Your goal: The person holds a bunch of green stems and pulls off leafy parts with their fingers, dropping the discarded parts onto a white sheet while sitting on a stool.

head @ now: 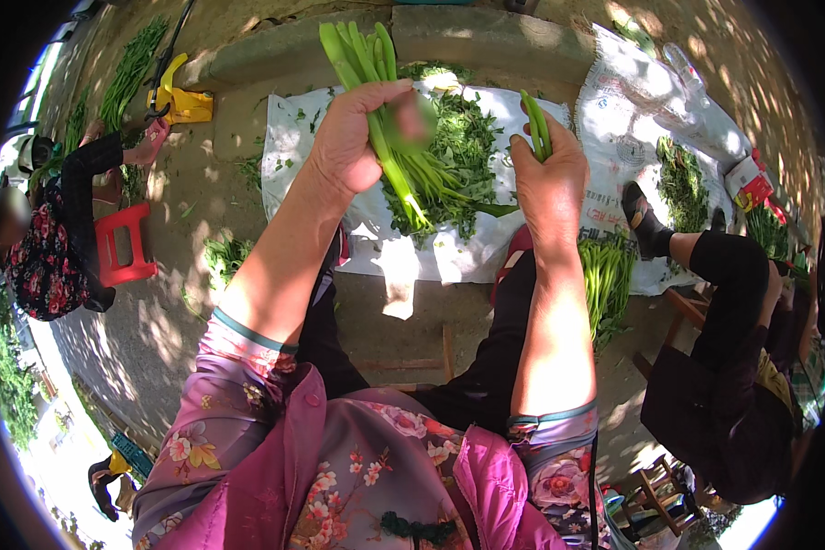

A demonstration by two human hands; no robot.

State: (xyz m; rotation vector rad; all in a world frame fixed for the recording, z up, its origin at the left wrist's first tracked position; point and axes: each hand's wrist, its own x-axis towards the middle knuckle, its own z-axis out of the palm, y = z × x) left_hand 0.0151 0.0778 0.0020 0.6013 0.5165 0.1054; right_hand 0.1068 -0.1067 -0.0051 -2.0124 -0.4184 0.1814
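Note:
A bunch of long green vegetable stems (pixel 368 58) is gripped in my left hand (pixel 354 137), held up over a white woven sack (pixel 299 148). A blurred patch hides the fingertips of that hand. My right hand (pixel 553 175) pinches a few short green stems (pixel 536 124) between thumb and fingers, level with the bunch and apart from it. Under both hands, a heap of loose green leaves (pixel 466 130) covers the middle of the sack. By my right forearm lies a pile of green stalks (pixel 603 275) with leaves at its lower end.
A seated person (pixel 722 405) is at the right, beside a second printed sack (pixel 605 137) bearing greens (pixel 680 179). Another person (pixel 48 268) sits at the left near a red plastic stool (pixel 125 244). A concrete kerb (pixel 282 51) runs beyond the sack.

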